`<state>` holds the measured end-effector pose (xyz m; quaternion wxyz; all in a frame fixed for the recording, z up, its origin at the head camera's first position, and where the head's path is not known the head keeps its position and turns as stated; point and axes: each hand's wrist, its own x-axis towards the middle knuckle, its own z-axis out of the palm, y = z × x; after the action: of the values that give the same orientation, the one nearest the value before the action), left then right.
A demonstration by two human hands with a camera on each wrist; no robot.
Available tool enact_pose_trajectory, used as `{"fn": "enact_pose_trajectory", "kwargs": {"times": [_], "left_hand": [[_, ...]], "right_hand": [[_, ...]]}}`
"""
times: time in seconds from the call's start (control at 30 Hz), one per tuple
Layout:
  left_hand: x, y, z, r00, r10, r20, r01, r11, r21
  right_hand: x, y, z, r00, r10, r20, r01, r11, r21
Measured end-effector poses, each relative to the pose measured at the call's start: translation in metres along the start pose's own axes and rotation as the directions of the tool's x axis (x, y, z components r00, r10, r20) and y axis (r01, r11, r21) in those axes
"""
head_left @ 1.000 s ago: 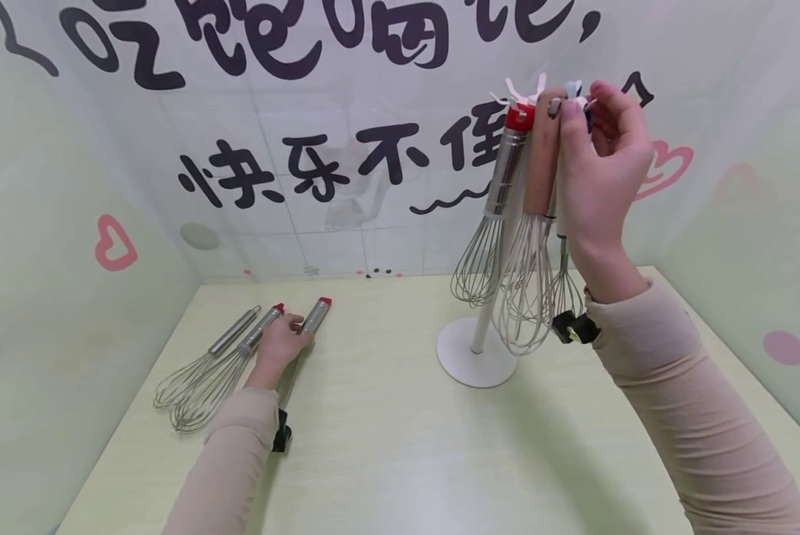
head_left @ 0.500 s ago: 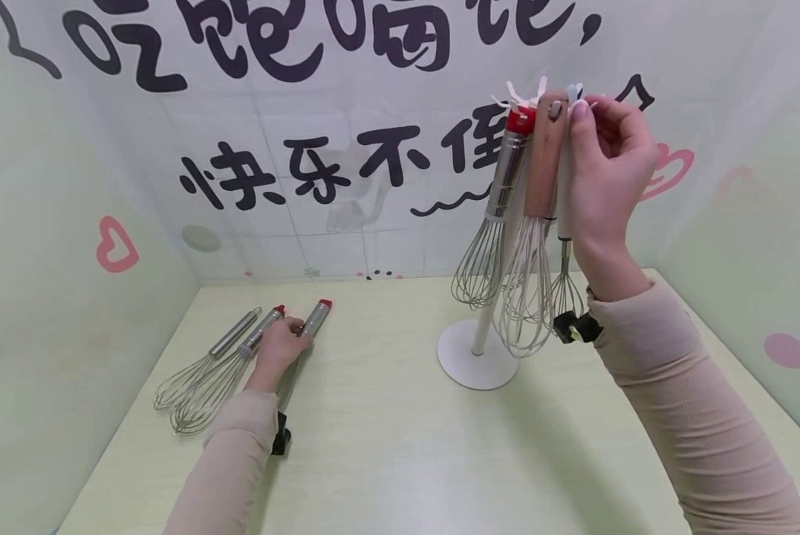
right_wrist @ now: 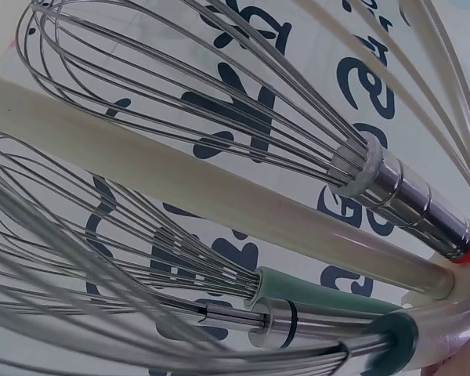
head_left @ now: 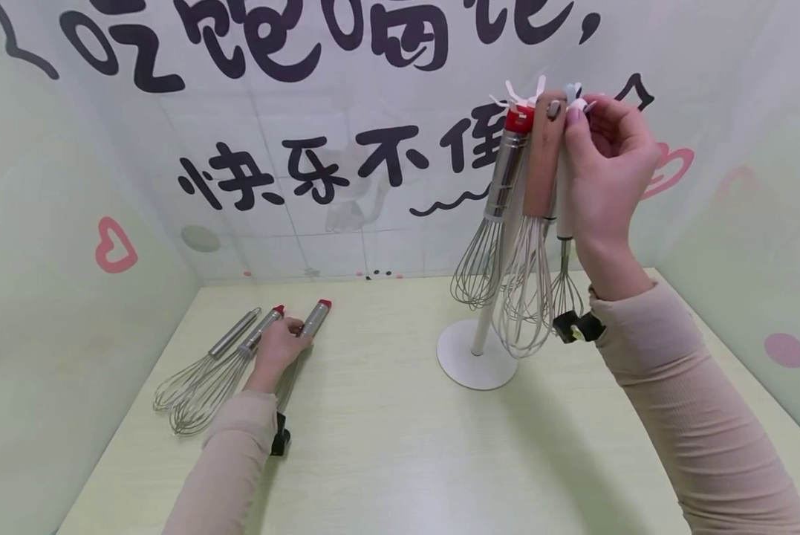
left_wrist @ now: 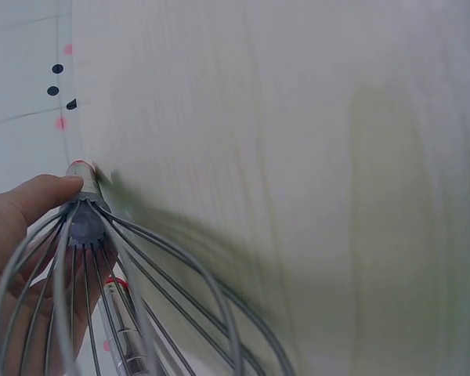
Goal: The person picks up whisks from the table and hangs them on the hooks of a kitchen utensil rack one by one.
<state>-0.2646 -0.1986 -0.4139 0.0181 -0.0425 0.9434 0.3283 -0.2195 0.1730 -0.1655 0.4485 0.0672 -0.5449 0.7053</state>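
Note:
On the table's left side, my left hand (head_left: 281,349) grips a steel whisk (head_left: 315,321) by its red-ended handle. The left wrist view has its wire loops in front, with the thumb (left_wrist: 51,192) along the handle. Up at the right, my right hand (head_left: 610,182) pinches the top of a white-handled whisk (head_left: 563,200) at the hooks of a white stand (head_left: 466,364). Beside it hang a wooden-handled whisk (head_left: 542,163) and a red-ended steel whisk (head_left: 503,174). The right wrist view also shows a green-handled whisk (right_wrist: 321,288) hanging behind the stand's pole (right_wrist: 219,196).
Two more steel whisks lie left of my left hand: a plain one (head_left: 234,332) and a red-ended one (head_left: 261,331). A printed wall sheet (head_left: 373,245) stands behind the table (head_left: 386,446), with further panels on both sides.
My right hand has shifted slightly right and down at the hooks, and more of the white handle shows. The left hand stays where it was on its whisk.

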Motion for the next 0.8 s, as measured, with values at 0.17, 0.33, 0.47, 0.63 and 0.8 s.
{"fn": "enact_pose_trajectory", "kwargs": {"times": [0.17,0.33,0.47,0.63,0.8], "left_hand": [[-0.002,0.001,-0.002,1.000,-0.012,0.007,0.012,1.000,0.005],[-0.002,0.001,-0.002,1.000,-0.003,0.005,0.003,1.000,0.001],[0.000,0.001,-0.003,1.000,-0.002,0.004,0.002,1.000,-0.006],[0.000,0.001,-0.003,1.000,-0.002,0.000,0.002,1.000,0.000],[-0.002,0.000,-0.002,1.000,-0.006,0.010,0.006,1.000,-0.002]], "right_hand": [[0.000,0.000,0.001,1.000,0.000,-0.002,0.000,1.000,0.014],[0.001,0.000,0.001,1.000,0.007,-0.010,-0.007,1.000,0.027],[0.001,-0.002,0.001,1.000,0.009,-0.019,-0.009,0.999,0.033],[-0.001,-0.006,0.001,1.000,0.023,-0.008,-0.023,1.000,0.007],[-0.007,-0.011,0.004,0.998,0.033,0.048,-0.029,0.995,-0.091]]}}
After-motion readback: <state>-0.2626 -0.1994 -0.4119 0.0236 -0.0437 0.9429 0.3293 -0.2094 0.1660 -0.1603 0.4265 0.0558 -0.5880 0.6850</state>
